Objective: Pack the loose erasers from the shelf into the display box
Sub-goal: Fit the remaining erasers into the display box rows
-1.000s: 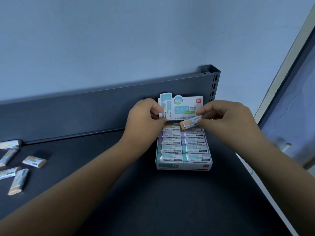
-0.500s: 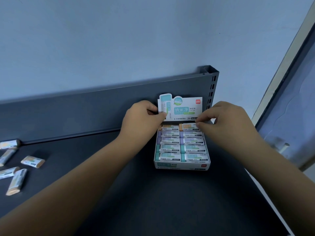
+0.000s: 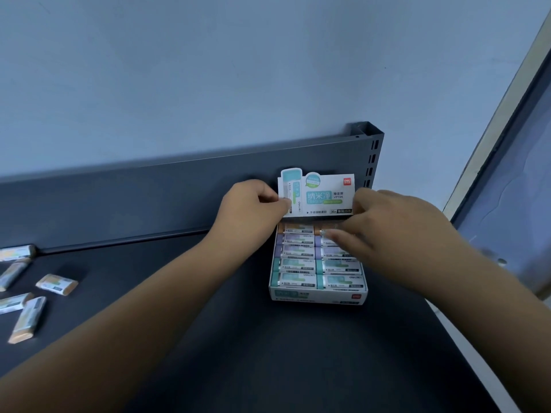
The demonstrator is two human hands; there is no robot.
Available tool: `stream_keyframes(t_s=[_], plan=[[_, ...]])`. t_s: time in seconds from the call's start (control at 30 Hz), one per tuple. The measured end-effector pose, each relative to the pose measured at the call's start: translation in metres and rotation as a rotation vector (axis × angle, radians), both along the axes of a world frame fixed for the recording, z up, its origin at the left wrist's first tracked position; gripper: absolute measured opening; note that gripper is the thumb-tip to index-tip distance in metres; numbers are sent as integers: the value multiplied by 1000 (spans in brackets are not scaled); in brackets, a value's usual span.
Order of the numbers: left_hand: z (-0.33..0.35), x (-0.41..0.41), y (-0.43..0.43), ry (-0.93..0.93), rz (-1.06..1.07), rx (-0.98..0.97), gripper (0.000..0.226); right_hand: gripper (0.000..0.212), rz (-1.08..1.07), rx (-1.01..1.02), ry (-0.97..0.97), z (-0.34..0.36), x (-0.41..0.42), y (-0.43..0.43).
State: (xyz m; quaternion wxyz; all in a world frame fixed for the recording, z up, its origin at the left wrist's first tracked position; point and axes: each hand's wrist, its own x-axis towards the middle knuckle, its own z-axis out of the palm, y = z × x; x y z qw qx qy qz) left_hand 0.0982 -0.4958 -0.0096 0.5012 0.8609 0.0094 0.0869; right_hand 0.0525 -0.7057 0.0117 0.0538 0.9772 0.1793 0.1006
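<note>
Orange eraser (image 3: pixel 323 229) now seated in display box (image 3: pixel 319 296) back row, your right hand (image 3: pixel 396 234) changed from pinch to flat press; left hand (image 3: pixel 250 213) pinches header card (image 3: pixel 325 193); loose erasers (image 3: pixel 56 284) remain left.

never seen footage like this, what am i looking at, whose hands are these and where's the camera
There is no machine here. A person works with bare hands, and the single camera sits on their head, looking forward and down, so both arms reach in from the bottom edge. The dark surface is a metal shelf against a pale wall. On it stands a display box filled with erasers in two columns, its printed card standing up at the back. The left hand pinches the card's left edge. The right hand stretches its fingers over the back right of the box, onto an orange eraser; that part is blurred, but it seems to grip nothing. A few loose erasers lie far left on the shelf, not yet packed.
</note>
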Motion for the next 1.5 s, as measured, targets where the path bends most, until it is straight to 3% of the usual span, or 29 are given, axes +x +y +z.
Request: stream_keyframes(t_s=[0.07,0.13,0.3,0.43,0.7,0.97,1.1,1.23,1.4,1.5], plan=[[0,1,1,10,8,-34,9,54,-29,125,11,-6,3,-4],[-1,1,1,38,18,-122,8,36,-91,395,-15,-12,6,-6],[-3,4,2,108,25,-353,33,12,-295,921,36,-19,15,-9],[-13,7,5,61,1,-294,39,21,-301,1155,158,-25,26,-10],[-19,14,7,-103,-21,9,26,20,-310,1039,77,-30,34,-4],[-24,16,5,-136,-63,99,10,21,-379,855,12,-27,37,-1],[-23,17,9,-149,-67,119,7,13,-449,696,93,-15,28,10],[-17,7,15,-69,-112,170,10,22,-597,632,127,10,-4,30],[7,-36,43,-51,-178,426,37,26,-534,781,-112,23,-54,92],[19,-67,80,-137,-150,768,37,33,-362,810,-110,15,-67,134]])
